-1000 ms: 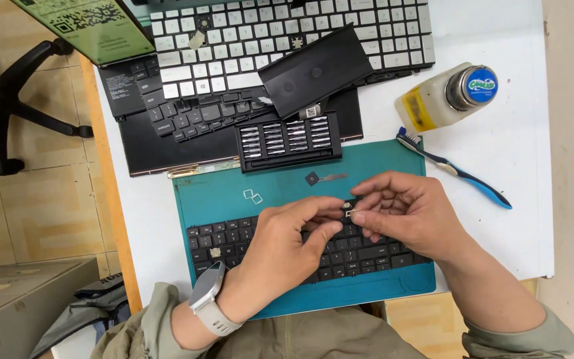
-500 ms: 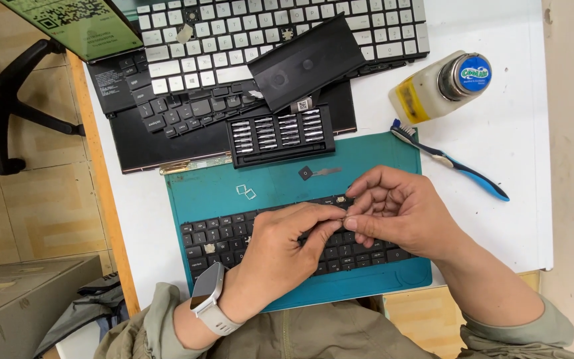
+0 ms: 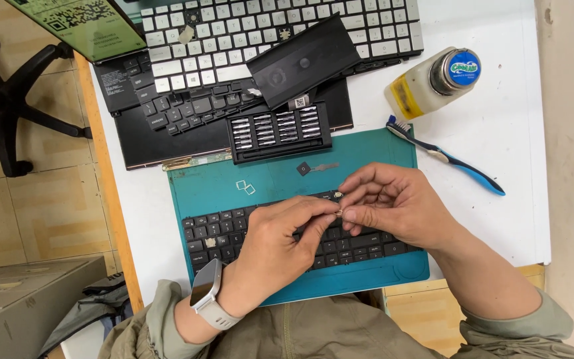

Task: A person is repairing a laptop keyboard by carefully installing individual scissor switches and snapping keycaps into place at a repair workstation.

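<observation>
head | left hand and right hand fingertips pinched shut together on tiny pale part | above black laptop keyboard at teal rubber mat's near edge

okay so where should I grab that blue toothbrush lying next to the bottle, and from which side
Probably best to take the toothbrush by its thick blue handle end, coming from above on the right. It lies flat and slanted on the white table, the bristle head close by the bottle, while the handle end has bare table around it.
</observation>
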